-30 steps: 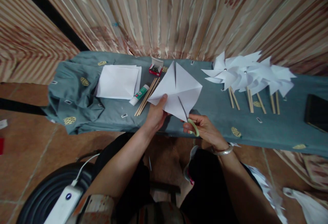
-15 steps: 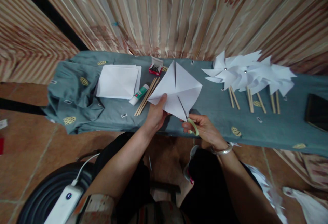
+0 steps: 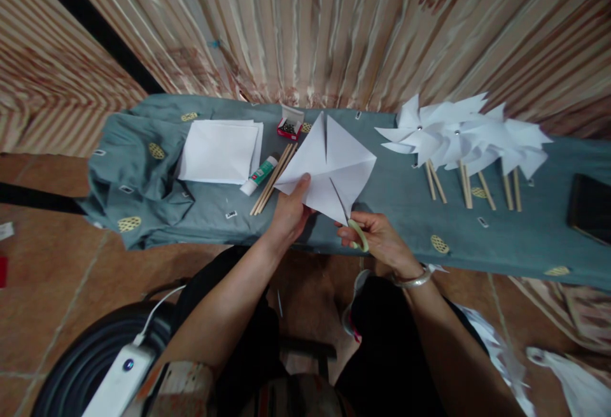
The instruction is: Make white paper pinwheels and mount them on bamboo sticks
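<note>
My left hand [image 3: 287, 214] pinches the near left edge of a white square paper sheet [image 3: 329, 165], held tilted above the table's front edge. A straight cut runs down from the sheet's far corner. My right hand [image 3: 379, 240] grips pale green-handled scissors [image 3: 356, 229], whose blades reach into the sheet's near corner along another cut.
A grey-blue cloth covers the table [image 3: 405, 204]. On it lie a stack of white paper [image 3: 219, 151], a glue tube [image 3: 259, 176], wooden sticks [image 3: 274, 177], a small red pin box [image 3: 289, 127], several finished white pinwheels [image 3: 465, 140] and a dark phone [image 3: 590, 209]. Paper scraps [image 3: 568, 379] lie on the floor.
The scissors have crept slightly further into the sheet's near corner. Both hands and the paper otherwise hold nearly the same place.
</note>
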Available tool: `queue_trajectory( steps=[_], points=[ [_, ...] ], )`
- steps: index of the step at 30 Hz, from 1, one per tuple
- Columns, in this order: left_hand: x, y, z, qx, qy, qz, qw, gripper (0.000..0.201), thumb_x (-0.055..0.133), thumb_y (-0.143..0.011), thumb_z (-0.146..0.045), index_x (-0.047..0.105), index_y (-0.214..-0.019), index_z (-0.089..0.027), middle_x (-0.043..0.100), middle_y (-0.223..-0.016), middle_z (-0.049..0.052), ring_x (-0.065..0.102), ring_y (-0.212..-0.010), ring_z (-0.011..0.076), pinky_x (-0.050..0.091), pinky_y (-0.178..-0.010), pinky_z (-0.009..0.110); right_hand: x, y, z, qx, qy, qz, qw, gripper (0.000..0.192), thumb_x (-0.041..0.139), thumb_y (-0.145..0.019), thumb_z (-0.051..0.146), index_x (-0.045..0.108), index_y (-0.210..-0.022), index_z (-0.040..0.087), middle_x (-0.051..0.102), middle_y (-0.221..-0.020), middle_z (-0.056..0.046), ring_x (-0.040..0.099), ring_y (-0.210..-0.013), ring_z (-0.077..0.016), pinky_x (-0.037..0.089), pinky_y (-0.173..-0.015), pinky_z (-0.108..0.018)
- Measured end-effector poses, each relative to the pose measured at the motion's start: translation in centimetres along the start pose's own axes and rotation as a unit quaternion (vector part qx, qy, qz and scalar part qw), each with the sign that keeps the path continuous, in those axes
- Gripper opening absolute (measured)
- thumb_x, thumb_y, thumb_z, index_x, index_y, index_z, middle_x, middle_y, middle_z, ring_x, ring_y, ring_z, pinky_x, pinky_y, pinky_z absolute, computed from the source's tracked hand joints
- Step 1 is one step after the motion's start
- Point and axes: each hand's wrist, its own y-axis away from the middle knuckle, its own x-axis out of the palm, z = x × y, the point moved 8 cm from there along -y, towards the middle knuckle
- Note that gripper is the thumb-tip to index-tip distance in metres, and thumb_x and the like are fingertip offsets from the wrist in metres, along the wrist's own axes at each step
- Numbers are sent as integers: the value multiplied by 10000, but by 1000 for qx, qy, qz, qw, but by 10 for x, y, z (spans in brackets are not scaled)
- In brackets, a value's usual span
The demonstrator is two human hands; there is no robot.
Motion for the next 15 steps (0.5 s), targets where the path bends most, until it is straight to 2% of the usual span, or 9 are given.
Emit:
queue_trajectory(
  steps=[6,15],
  points=[
    [1,2,-1,-2,1,5,1000,312,680,-818,-197,632,-1124,-165,719,-940,30,670,-777,146,584,-790,304,1,4,-1,-17,11,28,999,506,820,-551,599,641,-706,152,589,-581,21,512,-514,-87,397,-466,-214],
    [0,5,-8,17,21,6,1000,358,645,-838,-155,629,-1191,-209,737,-947,17,694,-802,144,583,-817,280,4,22,0,-5,30,72,997,501,788,-633,601,641,-801,152,634,-661,-6,530,-576,-91,398,-513,-218]
  ],
)
